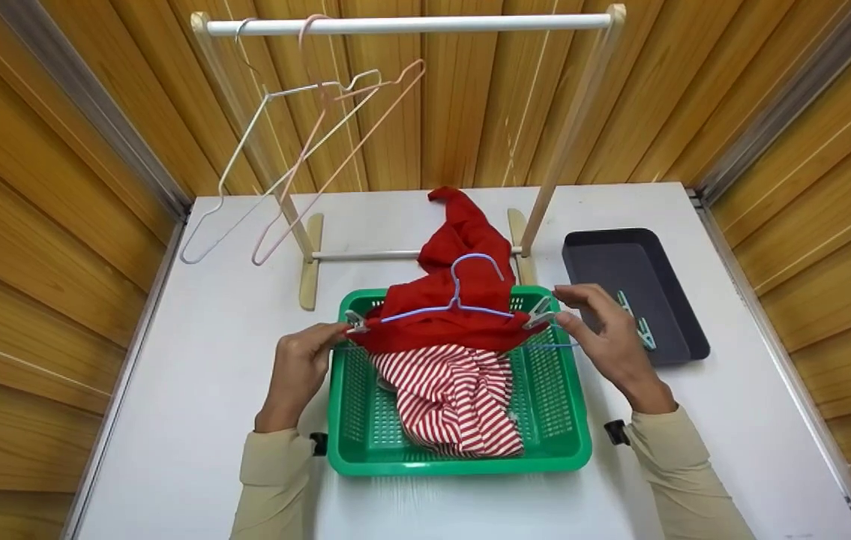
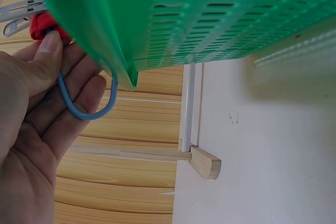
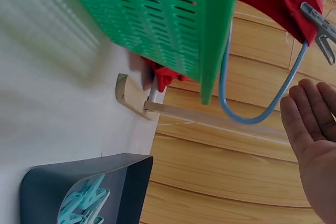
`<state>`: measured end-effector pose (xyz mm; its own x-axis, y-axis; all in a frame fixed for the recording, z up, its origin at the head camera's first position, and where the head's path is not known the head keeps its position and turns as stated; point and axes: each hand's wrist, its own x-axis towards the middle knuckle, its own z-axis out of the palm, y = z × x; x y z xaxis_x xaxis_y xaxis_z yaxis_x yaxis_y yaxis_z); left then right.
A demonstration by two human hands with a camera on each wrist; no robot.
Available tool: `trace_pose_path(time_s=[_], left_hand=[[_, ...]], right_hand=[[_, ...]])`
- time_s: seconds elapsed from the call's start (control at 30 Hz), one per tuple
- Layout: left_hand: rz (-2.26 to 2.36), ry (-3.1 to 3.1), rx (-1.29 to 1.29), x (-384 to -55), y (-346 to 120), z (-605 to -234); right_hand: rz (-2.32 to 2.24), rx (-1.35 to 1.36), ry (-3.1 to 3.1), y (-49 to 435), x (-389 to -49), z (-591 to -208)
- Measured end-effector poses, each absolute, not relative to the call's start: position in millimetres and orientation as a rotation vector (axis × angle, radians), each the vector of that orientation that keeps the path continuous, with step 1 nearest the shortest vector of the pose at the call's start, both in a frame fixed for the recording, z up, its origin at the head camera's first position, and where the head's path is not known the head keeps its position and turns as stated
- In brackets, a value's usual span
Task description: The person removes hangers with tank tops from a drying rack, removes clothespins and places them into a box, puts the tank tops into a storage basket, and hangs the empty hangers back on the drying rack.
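Note:
A blue hanger (image 1: 416,311) carries red cloth (image 1: 436,335) over the basket, with a grey clothespin at each side. My left hand (image 1: 304,367) pinches the cloth's left edge beside the left clothespin (image 2: 23,10), thumb against fingers; the hanger's blue end loop (image 2: 86,115) hangs below. By the right clothespin (image 1: 540,313) is my right hand (image 1: 609,337); its fingers look straight and apart from that clip in the right wrist view, where its thumb is hidden. Red-and-white striped cloth (image 1: 455,397) lies in the green basket (image 1: 462,468).
Behind the basket stands a rack with a white rail (image 1: 425,25), where a white hanger (image 1: 245,142) and a pink hanger (image 1: 350,154) hang. More red cloth (image 1: 462,225) drapes over the basket's back. A dark tray (image 1: 665,300) at right holds teal clothespins (image 1: 645,334).

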<state>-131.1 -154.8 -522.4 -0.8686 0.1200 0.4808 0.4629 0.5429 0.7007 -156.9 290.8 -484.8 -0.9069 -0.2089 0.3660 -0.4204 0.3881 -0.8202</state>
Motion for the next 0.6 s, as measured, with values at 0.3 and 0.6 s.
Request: trace_pose_path(time_s=[0.3, 0.6], left_hand=[[-1.252, -2.405, -0.487, -130.6, -155.3, -522.1], [-1.255, -2.428, -0.466, -129.7, -154.6, -521.6]], right_hand=[[1.604, 0.657, -2.42, 278.9, -156.3, -482.1], [1.645, 0.645, -2.384, 275.9, -156.6, -484.7]])
